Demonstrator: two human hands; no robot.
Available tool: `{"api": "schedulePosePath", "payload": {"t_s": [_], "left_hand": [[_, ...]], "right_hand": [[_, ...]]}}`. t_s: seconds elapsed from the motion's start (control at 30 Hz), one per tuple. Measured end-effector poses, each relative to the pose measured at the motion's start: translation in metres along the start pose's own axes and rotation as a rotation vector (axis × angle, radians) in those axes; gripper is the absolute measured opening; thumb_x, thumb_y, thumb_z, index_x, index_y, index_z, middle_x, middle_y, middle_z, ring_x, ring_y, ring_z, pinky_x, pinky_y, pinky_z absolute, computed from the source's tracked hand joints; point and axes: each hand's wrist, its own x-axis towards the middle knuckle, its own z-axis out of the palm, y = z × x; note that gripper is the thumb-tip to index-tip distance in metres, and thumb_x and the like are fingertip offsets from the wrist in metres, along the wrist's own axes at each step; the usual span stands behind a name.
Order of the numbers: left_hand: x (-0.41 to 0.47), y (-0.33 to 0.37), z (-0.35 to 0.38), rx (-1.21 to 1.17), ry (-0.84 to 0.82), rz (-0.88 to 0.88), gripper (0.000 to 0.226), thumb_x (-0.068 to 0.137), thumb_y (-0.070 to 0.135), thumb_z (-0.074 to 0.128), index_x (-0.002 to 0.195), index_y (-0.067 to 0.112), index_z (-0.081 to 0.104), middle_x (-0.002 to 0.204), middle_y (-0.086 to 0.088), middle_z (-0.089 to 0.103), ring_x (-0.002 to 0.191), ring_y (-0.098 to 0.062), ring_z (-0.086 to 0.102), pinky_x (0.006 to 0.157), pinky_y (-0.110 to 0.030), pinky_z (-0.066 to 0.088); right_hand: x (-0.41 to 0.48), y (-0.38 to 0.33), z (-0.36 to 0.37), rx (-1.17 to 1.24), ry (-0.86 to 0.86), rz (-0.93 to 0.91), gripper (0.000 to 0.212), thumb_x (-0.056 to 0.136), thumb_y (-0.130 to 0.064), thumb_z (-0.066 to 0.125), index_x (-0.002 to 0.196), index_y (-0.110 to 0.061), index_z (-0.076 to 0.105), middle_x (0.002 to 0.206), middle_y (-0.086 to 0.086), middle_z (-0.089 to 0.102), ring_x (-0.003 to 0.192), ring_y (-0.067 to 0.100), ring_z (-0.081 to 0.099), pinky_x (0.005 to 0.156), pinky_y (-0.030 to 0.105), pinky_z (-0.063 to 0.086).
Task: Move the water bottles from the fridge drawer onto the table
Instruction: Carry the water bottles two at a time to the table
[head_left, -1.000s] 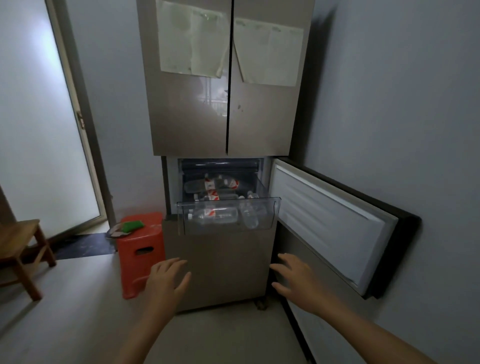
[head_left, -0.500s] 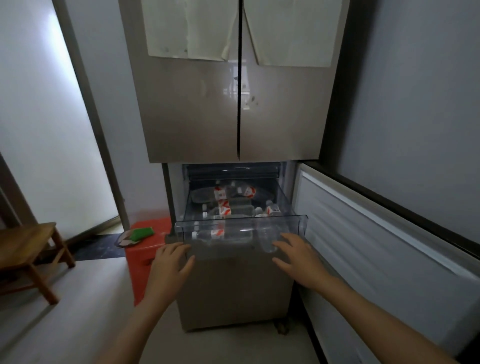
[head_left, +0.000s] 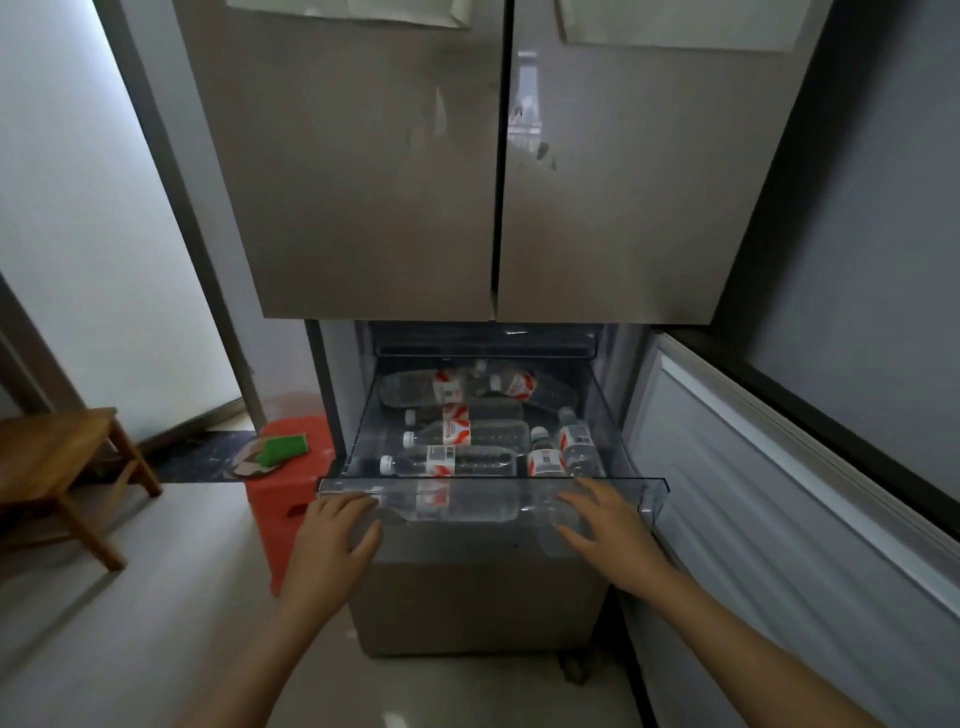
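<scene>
From the head view, the person is standing at the fridge (head_left: 374, 182) with its lower door (head_left: 779, 493) hanging open to the right and the clear drawer (head_left: 493, 482) standing pulled out. The left grip (head_left: 332, 540) is resting at the left end of the drawer's front wall, fingers straight and holding nothing. The right grip (head_left: 608, 530) is lying at the right end of that wall, fingers spread and also empty. Whether the fingertips are pressing on the plastic or hovering just off it is hard to tell.

The step in hand is looking like the very start of the task: the drawer is open and no bottle is out yet. The next move is calling for one grip, or both, to go over the front rim, curl round a bottle's body and lift it clear of the wall.

The drawer is holding several water bottles (head_left: 457, 460) with white caps and red-and-white labels. Most are lying on their sides across it, two at the right are pointing front to back, and one is lying against the front wall. Round and loosely piled, they are likely to roll when a neighbour is lifted.

No counter is showing here; a red stool (head_left: 280, 499) is standing just left of the fridge and a wooden stool (head_left: 52, 447) farther left
</scene>
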Motion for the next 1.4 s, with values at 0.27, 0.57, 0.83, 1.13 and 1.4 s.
{"api": "schedulePosePath", "payload": {"t_s": [0.27, 0.57, 0.83, 1.13, 1.4], "left_hand": [[0.086, -0.024, 0.037, 0.015, -0.053, 0.076, 0.052, 0.076, 0.042, 0.038, 0.099, 0.007, 0.069, 0.101, -0.01, 0.067, 0.097, -0.033, 0.057, 0.081, -0.04, 0.044], [0.145, -0.049, 0.05, 0.163, -0.195, 0.077, 0.045, 0.075, 0.039, 0.041, 0.091, 0.01, 0.07, 0.097, -0.013, 0.068, 0.091, -0.037, 0.061, 0.069, -0.05, 0.052], [0.143, -0.06, 0.061, 0.221, -0.216, 0.06, 0.046, 0.071, 0.046, 0.041, 0.087, 0.014, 0.072, 0.094, -0.007, 0.07, 0.089, -0.036, 0.062, 0.065, -0.044, 0.054], [0.142, -0.058, 0.061, 0.165, -0.175, -0.024, 0.064, 0.07, 0.056, 0.033, 0.102, 0.013, 0.07, 0.11, -0.009, 0.066, 0.108, -0.035, 0.054, 0.083, -0.048, 0.046], [0.14, -0.055, 0.058, 0.214, -0.178, 0.03, 0.045, 0.071, 0.046, 0.045, 0.091, 0.016, 0.072, 0.095, -0.004, 0.07, 0.091, -0.031, 0.063, 0.069, -0.044, 0.054]], "right_hand": [[0.073, 0.016, 0.0, 0.007, 0.037, 0.066, 0.056, 0.091, -0.033, 0.053, 0.141, -0.024, 0.03, 0.148, 0.002, 0.029, 0.135, 0.019, 0.028, 0.112, 0.034, 0.025], [0.13, 0.018, 0.019, 0.063, -0.04, 0.193, 0.054, 0.089, -0.027, 0.057, 0.139, -0.021, 0.035, 0.144, 0.003, 0.036, 0.131, 0.021, 0.032, 0.108, 0.035, 0.031], [0.183, 0.039, 0.031, -0.004, -0.155, 0.242, 0.06, 0.085, -0.036, 0.06, 0.138, -0.02, 0.037, 0.137, 0.011, 0.043, 0.125, 0.025, 0.042, 0.103, 0.04, 0.037], [0.235, 0.055, 0.056, 0.045, -0.319, 0.264, 0.077, 0.071, -0.027, 0.073, 0.134, -0.029, 0.03, 0.128, 0.008, 0.049, 0.111, 0.026, 0.053, 0.09, 0.044, 0.049], [0.265, 0.072, 0.063, -0.002, -0.462, 0.187, 0.03, 0.073, -0.018, 0.071, 0.092, -0.028, 0.051, 0.095, -0.002, 0.064, 0.081, 0.013, 0.063, 0.076, 0.03, 0.054]]}}
